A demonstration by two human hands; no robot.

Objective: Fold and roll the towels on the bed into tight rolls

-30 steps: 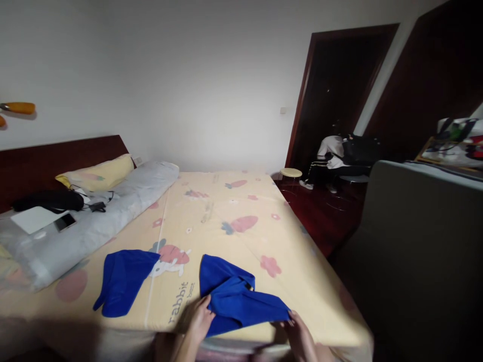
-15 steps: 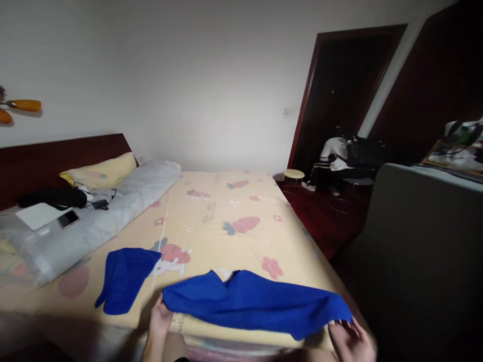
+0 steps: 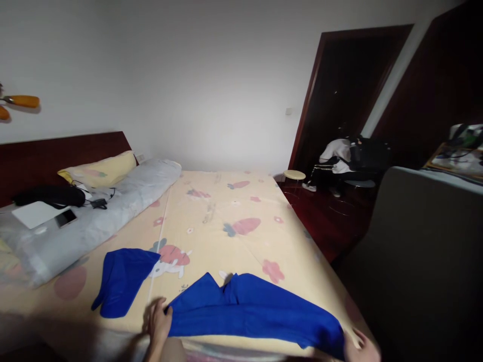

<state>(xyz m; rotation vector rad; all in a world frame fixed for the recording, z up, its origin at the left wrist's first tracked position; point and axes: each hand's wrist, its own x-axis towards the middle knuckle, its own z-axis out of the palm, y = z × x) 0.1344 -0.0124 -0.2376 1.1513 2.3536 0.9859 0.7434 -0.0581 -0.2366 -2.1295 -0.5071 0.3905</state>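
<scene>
A long blue garment (image 3: pixel 245 314) lies across the front of the bed, with a notch in its upper edge and a crease along its length. My left hand (image 3: pixel 160 322) has its fingers closed at the garment's left end. At the right end, my right hand (image 3: pixel 361 347) grips the cloth, slightly smeared by motion and close to the bed's edge. Left of my left hand lies another blue cloth piece (image 3: pixel 123 281), folded and untouched.
The bed sheet (image 3: pixel 215 241) has carrot prints. A grey bundled cover (image 3: pixel 101 223) with a phone (image 3: pixel 66 218), a white flat object (image 3: pixel 35 215) and cables is at left. A dark grey panel (image 3: pixel 422 261) rises at right. Beyond, a person (image 3: pixel 335 156) sits near a stool (image 3: pixel 294 175).
The garment has come down toward me and lies flatter on the bed. Both hands have lowered its ends, the right one moving down most. The other blue piece stays put.
</scene>
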